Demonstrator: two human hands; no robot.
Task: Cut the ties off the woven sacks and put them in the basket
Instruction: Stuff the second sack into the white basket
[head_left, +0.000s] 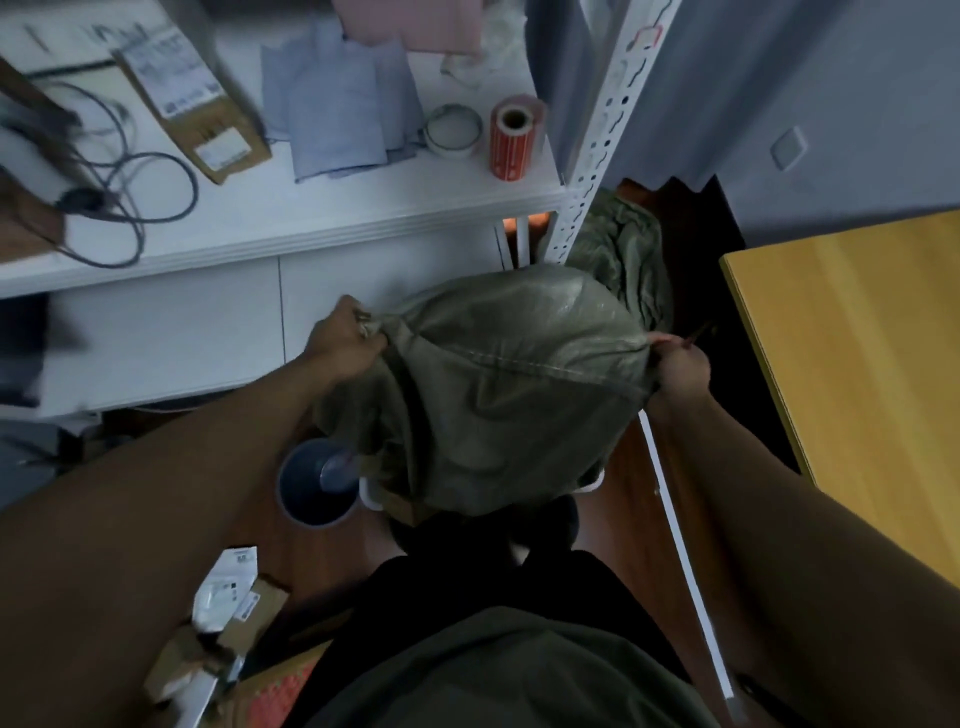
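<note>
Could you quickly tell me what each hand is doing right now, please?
Left hand: closed, gripping the left corner of the green woven sack.
Right hand: closed, pinching the sack's right corner.

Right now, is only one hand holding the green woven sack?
No. The left hand grips one corner of the sack and the right hand pinches the opposite corner.

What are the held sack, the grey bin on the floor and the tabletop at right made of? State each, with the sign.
Sack: woven plastic, probably; olive, faint sheen, stitched seam, crinkled folds. Left hand and right hand grip its ends.
Grey bin: likely plastic; smooth, matte round wall.
Tabletop: wood or wood-look laminate; yellow, visible grain.
</note>
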